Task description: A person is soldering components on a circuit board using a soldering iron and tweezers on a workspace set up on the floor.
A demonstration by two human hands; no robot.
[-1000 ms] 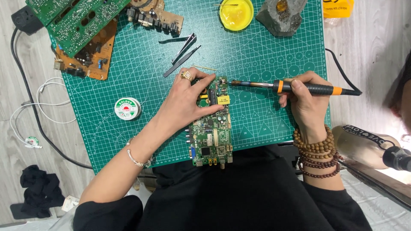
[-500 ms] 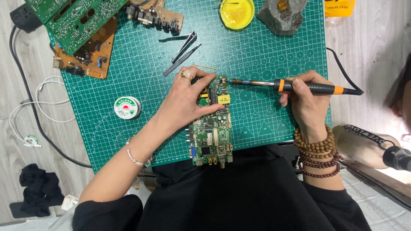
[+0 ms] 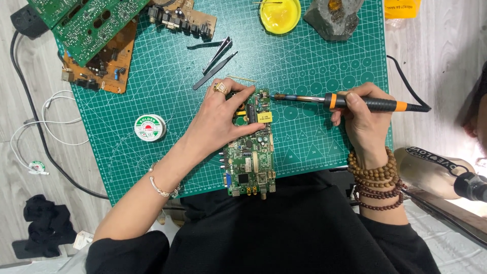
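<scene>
A green circuit board lies on the green cutting mat, its near end over my lap. My left hand, a ring on one finger, rests on the board's far left part and pins it down. My right hand grips a black and orange soldering iron like a pen. Its metal tip points left and sits just off the board's far right corner. A thin solder wire lies by my left fingers.
Tweezers lie beyond my left hand. A solder spool sits at the left. Other circuit boards fill the far left corner. A yellow round tin and a grey iron stand are at the far edge. Cables run along the left floor.
The soldering iron tip has drawn back a little to the right, away from the board. My left hand stays on the board.
</scene>
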